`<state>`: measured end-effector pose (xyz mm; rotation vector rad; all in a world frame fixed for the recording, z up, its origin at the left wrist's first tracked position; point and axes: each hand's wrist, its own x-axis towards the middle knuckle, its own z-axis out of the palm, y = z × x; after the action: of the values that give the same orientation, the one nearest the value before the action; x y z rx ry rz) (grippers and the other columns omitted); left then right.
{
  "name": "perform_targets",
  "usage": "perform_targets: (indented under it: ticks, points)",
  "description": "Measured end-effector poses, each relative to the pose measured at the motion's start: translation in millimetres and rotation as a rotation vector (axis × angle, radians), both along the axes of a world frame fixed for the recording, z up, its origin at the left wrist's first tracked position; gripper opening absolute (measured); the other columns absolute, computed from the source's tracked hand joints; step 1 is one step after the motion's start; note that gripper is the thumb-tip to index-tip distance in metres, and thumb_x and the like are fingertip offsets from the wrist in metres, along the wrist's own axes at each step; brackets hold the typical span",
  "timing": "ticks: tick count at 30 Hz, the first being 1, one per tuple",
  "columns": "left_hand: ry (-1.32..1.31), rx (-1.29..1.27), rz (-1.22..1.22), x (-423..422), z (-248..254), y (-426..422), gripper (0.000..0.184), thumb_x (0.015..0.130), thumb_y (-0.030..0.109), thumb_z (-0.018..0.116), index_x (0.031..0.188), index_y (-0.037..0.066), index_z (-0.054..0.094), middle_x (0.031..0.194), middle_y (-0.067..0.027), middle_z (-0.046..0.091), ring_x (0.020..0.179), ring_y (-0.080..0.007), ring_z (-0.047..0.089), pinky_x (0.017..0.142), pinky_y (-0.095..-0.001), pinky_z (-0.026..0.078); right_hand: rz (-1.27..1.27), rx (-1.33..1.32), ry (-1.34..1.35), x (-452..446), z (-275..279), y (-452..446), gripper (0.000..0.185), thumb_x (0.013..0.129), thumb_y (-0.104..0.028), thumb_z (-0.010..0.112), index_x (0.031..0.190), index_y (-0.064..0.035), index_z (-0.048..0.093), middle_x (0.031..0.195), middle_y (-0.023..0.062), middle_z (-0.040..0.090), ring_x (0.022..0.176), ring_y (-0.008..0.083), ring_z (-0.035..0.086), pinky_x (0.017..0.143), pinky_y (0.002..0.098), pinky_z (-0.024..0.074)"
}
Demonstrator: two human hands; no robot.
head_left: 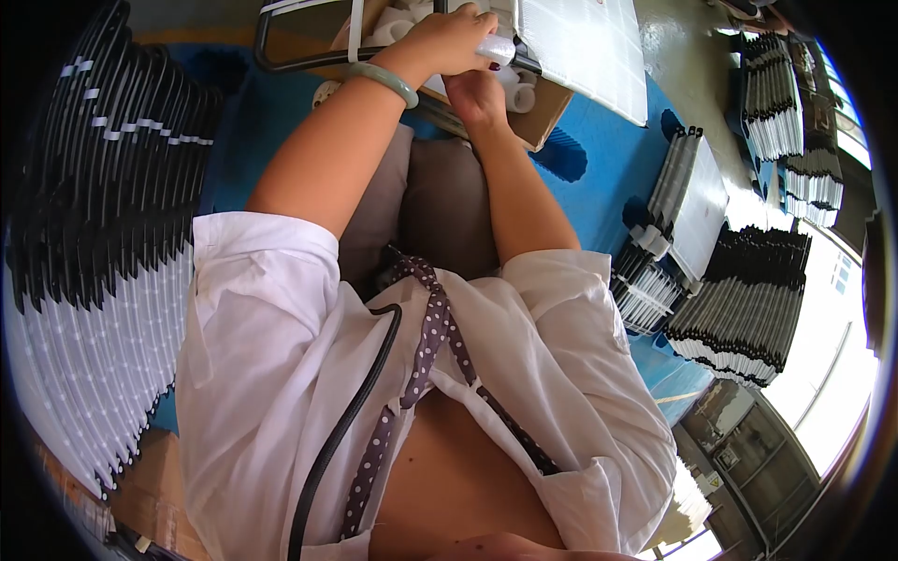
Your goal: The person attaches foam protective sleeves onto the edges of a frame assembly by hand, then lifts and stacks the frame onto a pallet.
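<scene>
My left hand (454,39), with a bangle on the wrist, is closed around the black tube frame of a white-panelled item. A small clear, shiny piece (499,49) shows at its fingers. Just below it, my right hand (477,98) reaches up against the same spot; its fingers are mostly hidden behind the left hand. The ribbed white panel (589,56) extends to the right, and a black tube (267,42) of the frame bends round at the left. Beneath the frame is an open cardboard box (547,117) holding several white rolls (522,96).
Tall stacks of black-framed white pieces (103,215) stand close at my left. More stacks (744,299) and a leaning white panel (697,210) are at the right. Blue sheeting (613,159) lies below. Cardboard (154,486) is at lower left.
</scene>
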<state>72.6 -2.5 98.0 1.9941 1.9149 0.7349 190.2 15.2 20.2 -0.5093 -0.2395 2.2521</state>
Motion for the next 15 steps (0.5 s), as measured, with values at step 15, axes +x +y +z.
perform_targets:
  ticks: [15]
  points:
    - [-0.122, -0.078, -0.01, -10, 52, -11, 0.033, 0.068, 0.021, 0.068, 0.095, 0.006, 0.056, 0.086, -0.0161, 0.064, 0.085, -0.035, 0.06, 0.074, -0.0449, 0.046, -0.011, 0.319, -0.201, -15, 9, 4, 0.032, 0.095, -0.016, 0.042, 0.126, -0.0106, 0.038, 0.128, 0.0081, 0.045, 0.117, 0.0233, 0.046, 0.101, 0.0401, 0.0377]
